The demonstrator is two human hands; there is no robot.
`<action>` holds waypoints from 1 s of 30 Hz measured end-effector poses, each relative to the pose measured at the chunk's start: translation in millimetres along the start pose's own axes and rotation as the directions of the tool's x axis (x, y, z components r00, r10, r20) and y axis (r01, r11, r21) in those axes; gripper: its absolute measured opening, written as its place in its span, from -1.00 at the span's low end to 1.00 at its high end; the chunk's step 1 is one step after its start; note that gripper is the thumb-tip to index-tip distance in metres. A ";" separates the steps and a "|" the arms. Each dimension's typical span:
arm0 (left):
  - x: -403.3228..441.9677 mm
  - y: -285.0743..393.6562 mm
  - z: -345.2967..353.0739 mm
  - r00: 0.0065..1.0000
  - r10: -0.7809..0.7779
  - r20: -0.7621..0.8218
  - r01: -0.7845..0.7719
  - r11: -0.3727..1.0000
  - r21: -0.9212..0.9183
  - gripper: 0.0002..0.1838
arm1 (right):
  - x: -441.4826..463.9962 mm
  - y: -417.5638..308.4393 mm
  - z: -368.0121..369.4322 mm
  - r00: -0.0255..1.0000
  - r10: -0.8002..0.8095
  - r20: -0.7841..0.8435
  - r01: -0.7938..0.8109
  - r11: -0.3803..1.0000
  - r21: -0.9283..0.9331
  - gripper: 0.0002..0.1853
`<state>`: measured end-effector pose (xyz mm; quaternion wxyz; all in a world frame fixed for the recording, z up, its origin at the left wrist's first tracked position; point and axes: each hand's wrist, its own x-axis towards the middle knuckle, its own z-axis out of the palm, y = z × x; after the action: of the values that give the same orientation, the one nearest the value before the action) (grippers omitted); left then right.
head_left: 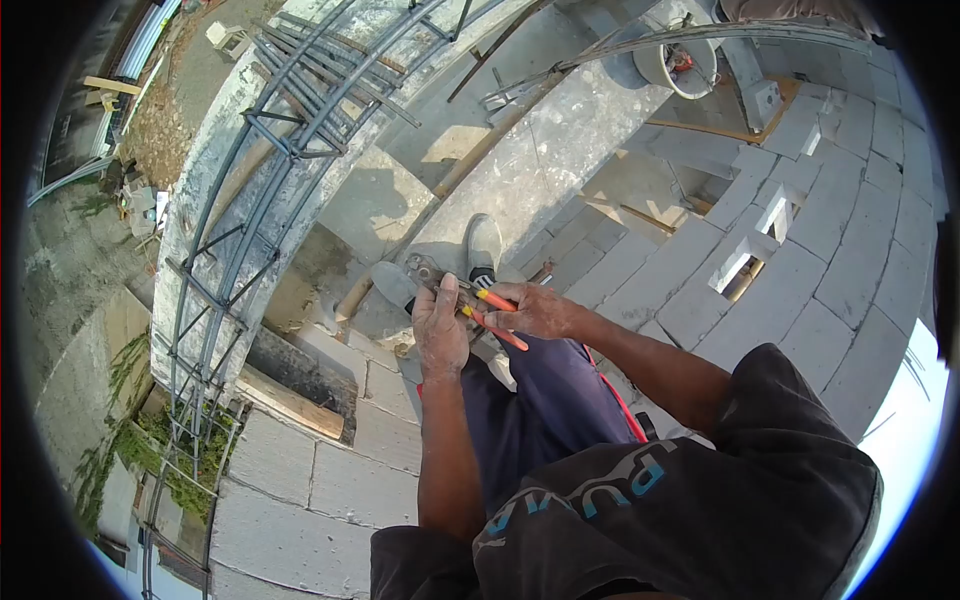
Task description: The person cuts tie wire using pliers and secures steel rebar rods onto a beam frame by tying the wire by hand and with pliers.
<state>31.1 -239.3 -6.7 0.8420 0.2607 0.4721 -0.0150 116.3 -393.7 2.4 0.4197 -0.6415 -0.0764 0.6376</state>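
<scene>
Pliers with red and yellow handles (510, 340) are in front of my body, above my shoes. My right hand (543, 310) is closed around their handles. Close beside it, my left hand (441, 328) is raised with its fingers pressed together near the head of the tool, at a small grey metal piece (424, 270). Whether that piece is part of the pliers or separate, I cannot tell. The fingers partly hide the tool's jaws.
Tied rebar (232, 250) runs along the concrete beam at the left. Grey block walls (790, 300) with small openings stand at the right. A white bucket (690, 75) sits on the plank-like surface ahead. My shoes (484, 243) rest on a narrow ledge.
</scene>
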 end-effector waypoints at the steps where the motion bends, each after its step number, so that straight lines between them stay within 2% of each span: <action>1: 1.2 -2.2 -0.2 1.000 -0.011 0.021 0.011 1.000 0.029 -0.81 | -3.7 0.5 1.0 0.997 -0.032 -0.070 0.028 0.998 -0.054 -0.56; 5: 12.3 -13.4 -5.7 0.998 -0.029 0.064 0.013 0.971 0.238 -0.86 | -3.6 30.7 5.8 0.933 -0.257 -0.252 0.177 0.937 -0.300 -0.60; 6: 10.4 -8.3 8.0 0.999 -0.037 0.025 0.028 0.952 0.305 -0.88 | -4.7 28.6 5.1 0.916 -0.288 -0.281 0.198 0.931 -0.308 -0.57; 9: 13.9 -9.9 13.9 0.990 -0.123 0.066 0.104 0.965 0.242 -0.87 | -16.2 19.7 -7.7 0.987 0.043 -0.153 -0.050 0.998 -0.040 -0.55; 12: 15.4 -19.1 14.4 0.981 -0.176 0.083 0.169 0.982 0.085 -0.85 | -23.3 15.7 -18.2 0.993 0.085 -0.083 -0.082 0.996 0.042 -0.53; 15: 12.6 -18.8 28.2 0.984 -0.180 0.017 0.177 0.979 0.103 -0.86 | -24.3 24.6 -26.5 0.995 0.101 -0.022 -0.095 0.978 0.186 -0.58; 18: 14.9 -26.1 26.2 0.991 -0.136 0.004 0.135 0.984 0.113 -0.86 | -31.3 22.8 -45.4 0.942 0.286 0.174 -0.332 0.865 0.376 -0.63; 21: 19.8 -29.8 29.0 0.998 -0.064 -0.020 0.065 0.997 0.030 -0.87 | -30.7 40.7 -48.1 0.976 0.113 0.187 -0.207 0.752 0.625 -0.60; 24: 30.4 -23.8 18.7 0.993 -0.106 -0.060 0.101 0.991 -0.093 -0.84 | -32.4 42.5 -60.6 0.972 0.150 0.182 -0.229 0.785 0.576 -0.50; 27: 50.0 -20.4 3.6 0.986 -0.157 -0.051 0.144 0.970 -0.198 -0.87 | -27.4 47.9 -71.6 0.976 0.055 0.210 -0.199 0.619 0.760 -0.45; 30: 57.5 -1.1 10.8 0.986 -0.159 0.055 0.168 0.948 -0.272 -0.86 | -23.1 45.5 -82.1 0.973 0.078 0.217 -0.211 0.682 0.700 -0.49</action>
<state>71.2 -232.4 -48.8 0.8736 0.1007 0.4756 -0.0231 164.8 -473.4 -22.6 0.5770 -0.3733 0.1946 0.6998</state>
